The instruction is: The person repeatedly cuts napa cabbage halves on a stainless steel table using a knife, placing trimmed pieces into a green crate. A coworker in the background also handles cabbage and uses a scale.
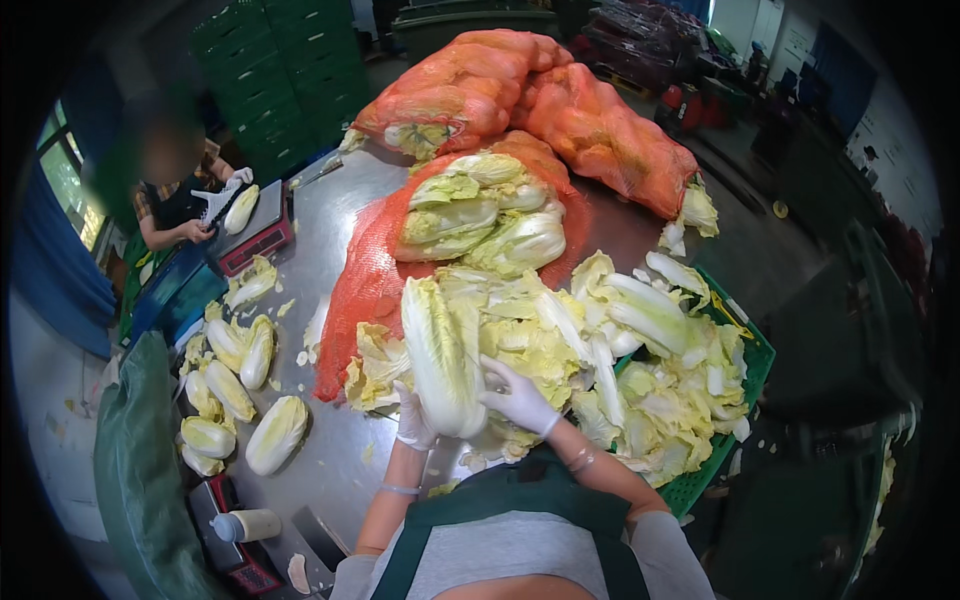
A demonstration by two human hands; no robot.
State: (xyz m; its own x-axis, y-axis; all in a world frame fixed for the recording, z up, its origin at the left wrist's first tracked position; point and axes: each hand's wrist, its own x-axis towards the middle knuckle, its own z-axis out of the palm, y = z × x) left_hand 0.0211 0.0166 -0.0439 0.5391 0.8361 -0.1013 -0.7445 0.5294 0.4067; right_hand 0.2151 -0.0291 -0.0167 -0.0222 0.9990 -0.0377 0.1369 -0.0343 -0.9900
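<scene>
Both gloved hands grip the cabbage (443, 362) upright, long axis running away

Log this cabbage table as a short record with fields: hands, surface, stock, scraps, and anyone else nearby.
left hand: gloved left hand against the side of a napa cabbage
right hand: gloved right hand gripping the same cabbage
surface: steel table
stock: orange mesh sacks of cabbages; trimmed cabbages in a cluster at left
scraps: loose leaves heaped in a green crate
nearby: a co-worker at a scale, handling a cabbage
</scene>
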